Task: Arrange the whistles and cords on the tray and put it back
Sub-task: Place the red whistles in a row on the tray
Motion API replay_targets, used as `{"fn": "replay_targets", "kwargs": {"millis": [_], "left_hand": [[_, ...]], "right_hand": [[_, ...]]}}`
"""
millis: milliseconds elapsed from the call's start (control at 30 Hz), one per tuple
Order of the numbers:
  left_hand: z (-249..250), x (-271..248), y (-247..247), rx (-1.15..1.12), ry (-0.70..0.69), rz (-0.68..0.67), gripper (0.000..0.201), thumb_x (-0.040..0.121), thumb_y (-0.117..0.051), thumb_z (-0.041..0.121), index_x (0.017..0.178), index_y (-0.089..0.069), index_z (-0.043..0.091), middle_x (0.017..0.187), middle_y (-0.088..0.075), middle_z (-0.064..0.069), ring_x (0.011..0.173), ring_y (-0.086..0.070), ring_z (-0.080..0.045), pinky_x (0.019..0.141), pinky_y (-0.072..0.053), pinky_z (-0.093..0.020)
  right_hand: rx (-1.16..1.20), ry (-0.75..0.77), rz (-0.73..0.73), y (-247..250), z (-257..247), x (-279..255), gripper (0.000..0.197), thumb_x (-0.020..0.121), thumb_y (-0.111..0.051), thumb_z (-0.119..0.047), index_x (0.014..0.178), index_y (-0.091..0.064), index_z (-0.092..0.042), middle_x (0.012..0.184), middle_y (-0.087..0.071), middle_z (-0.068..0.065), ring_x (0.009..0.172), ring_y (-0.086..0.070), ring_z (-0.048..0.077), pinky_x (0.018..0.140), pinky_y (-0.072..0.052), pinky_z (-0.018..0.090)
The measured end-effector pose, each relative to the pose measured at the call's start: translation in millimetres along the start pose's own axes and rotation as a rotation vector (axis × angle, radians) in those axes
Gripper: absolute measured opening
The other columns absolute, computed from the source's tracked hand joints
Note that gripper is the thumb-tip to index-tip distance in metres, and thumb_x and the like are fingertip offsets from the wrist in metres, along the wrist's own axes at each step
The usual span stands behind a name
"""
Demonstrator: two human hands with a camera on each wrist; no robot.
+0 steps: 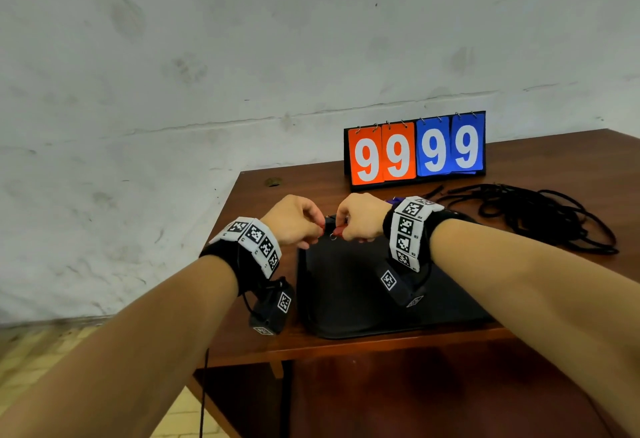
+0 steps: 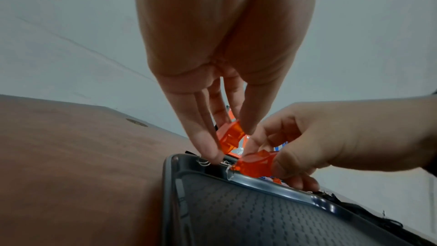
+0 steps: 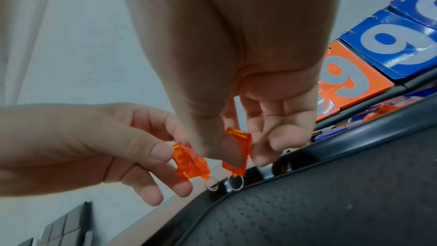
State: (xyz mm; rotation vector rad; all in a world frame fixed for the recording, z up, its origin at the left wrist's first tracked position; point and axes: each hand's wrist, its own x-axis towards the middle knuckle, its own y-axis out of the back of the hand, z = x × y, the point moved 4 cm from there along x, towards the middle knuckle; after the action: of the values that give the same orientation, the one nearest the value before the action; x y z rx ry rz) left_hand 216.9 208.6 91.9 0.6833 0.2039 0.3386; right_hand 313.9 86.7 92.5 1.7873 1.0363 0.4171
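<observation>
Whistles: each hand pinches one orange whistle, left hand (image 1: 294, 221) on left whistle (image 3: 190, 164), right hand (image 1: 360, 217) on right whistle (image 3: 237, 151), above the tray's (image 1: 346, 299) far edge at centre frame. Tray floor appears bare; cords (image 1: 540, 216) lie unsorted on the tabletop (image 1: 554, 157), right of frame. Judged early stage.

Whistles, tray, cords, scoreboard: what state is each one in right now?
Left-hand whistle: pinched by left hand, above the tray's far rim.
Right-hand whistle: pinched by right hand.
Tray: flat on table, its visible surface bare.
Cords: tangled on table.
Scoreboard: upright, reads 99-99.
</observation>
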Motion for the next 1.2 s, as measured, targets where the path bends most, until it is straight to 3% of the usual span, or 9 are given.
{"fn": "replay_targets", "kwargs": {"millis": [133, 333, 500, 633, 733, 800, 900, 1067, 1200], "left_hand": [[4, 9, 0, 0.262, -0.078, -0.012, 0.014, 0.077, -0.08, 0.012, 0.083, -0.071, 0.021, 0.081, -0.071, 0.0, 0.071, -0.065, -0.014, 0.067, -0.051, -0.025], [2, 16, -5, 0.414, -0.062, -0.04, 0.019, 0.074, -0.081, 0.008, 0.089, -0.072, 0.017, 0.075, -0.062, 0.012, 0.069, -0.058, -0.005, 0.057, -0.04, -0.012], [1, 24, -7, 0.52, -0.043, -0.053, 0.021, 0.072, -0.083, 0.009, 0.086, -0.072, 0.02, 0.082, -0.067, 0.007, 0.078, -0.062, -0.011, 0.068, -0.045, -0.02], [-3, 29, -11, 0.607, -0.027, -0.102, 0.02, 0.073, -0.082, 0.009, 0.086, -0.072, 0.021, 0.094, -0.072, -0.002, 0.086, -0.068, -0.019, 0.073, -0.054, -0.028], [-6, 30, -12, 0.608, -0.027, -0.116, 0.021, 0.074, -0.081, 0.01, 0.092, -0.076, 0.018, 0.097, -0.074, -0.002, 0.088, -0.069, -0.02, 0.078, -0.056, -0.029], [-9, 31, -13, 0.6, -0.032, -0.125, 0.021, 0.075, -0.081, 0.01, 0.094, -0.078, 0.017, 0.097, -0.074, -0.001, 0.088, -0.069, -0.018, 0.078, -0.055, -0.027], [-11, 32, -13, 0.583, -0.042, -0.13, 0.022, 0.074, -0.081, 0.01, 0.095, -0.078, 0.018, 0.096, -0.074, 0.001, 0.088, -0.069, -0.017, 0.079, -0.056, -0.028], [-13, 31, -11, 0.53, -0.057, -0.105, 0.024, 0.072, -0.082, 0.009, 0.092, -0.073, 0.019, 0.095, -0.073, 0.001, 0.088, -0.068, -0.016, 0.078, -0.057, -0.03], [-16, 31, -8, 0.505, -0.039, -0.052, 0.034, 0.072, -0.084, 0.018, 0.101, -0.068, 0.021, 0.098, -0.065, 0.005, 0.095, -0.065, -0.017, 0.082, -0.055, -0.032]], "right_hand": [[-0.1, 0.015, -0.007, 0, -2, 8, 0.019, 0.083, -0.072, -0.018, 0.101, -0.068, -0.013, 0.09, -0.069, 0.007, 0.064, -0.066, 0.019, 0.055, -0.057, 0.027], [-0.205, -0.001, -0.018, -4, -6, 16, 0.028, 0.081, -0.073, -0.024, 0.102, -0.062, -0.009, 0.091, -0.07, 0.009, 0.076, -0.071, 0.025, 0.069, -0.061, 0.036], [-0.272, 0.019, -0.02, -5, -9, 18, 0.033, 0.079, -0.076, -0.026, 0.104, -0.06, -0.012, 0.099, -0.066, 0.006, 0.084, -0.065, 0.022, 0.071, -0.056, 0.032], [-0.239, 0.001, -0.035, -6, -8, 18, 0.033, 0.079, -0.075, -0.022, 0.106, -0.061, -0.009, 0.09, -0.069, 0.008, 0.06, -0.061, 0.018, 0.058, -0.054, 0.029], [-0.243, -0.001, -0.058, -8, -9, 19, 0.04, 0.075, -0.082, -0.029, 0.102, -0.06, -0.009, 0.081, -0.067, 0.005, 0.056, -0.06, 0.017, 0.055, -0.053, 0.029], [-0.23, -0.011, -0.094, -11, -10, 20, 0.045, 0.072, -0.085, -0.034, 0.1, -0.061, -0.008, 0.076, -0.067, 0.005, 0.058, -0.063, 0.02, 0.058, -0.056, 0.032], [-0.167, -0.027, -0.117, -14, -8, 23, 0.047, 0.072, -0.086, -0.033, 0.101, -0.063, -0.005, 0.087, -0.073, 0.011, 0.067, -0.072, 0.027, 0.062, -0.06, 0.035], [-0.084, -0.004, -0.129, -17, -5, 23, 0.036, 0.074, -0.084, -0.02, 0.1, -0.067, -0.003, 0.088, -0.074, 0.012, 0.07, -0.072, 0.026, 0.058, -0.058, 0.03], [-0.036, 0.015, -0.131, -17, -3, 25, 0.033, 0.075, -0.081, -0.013, 0.103, -0.065, -0.007, 0.085, -0.073, 0.01, 0.066, -0.067, 0.021, 0.066, -0.06, 0.034]]}}
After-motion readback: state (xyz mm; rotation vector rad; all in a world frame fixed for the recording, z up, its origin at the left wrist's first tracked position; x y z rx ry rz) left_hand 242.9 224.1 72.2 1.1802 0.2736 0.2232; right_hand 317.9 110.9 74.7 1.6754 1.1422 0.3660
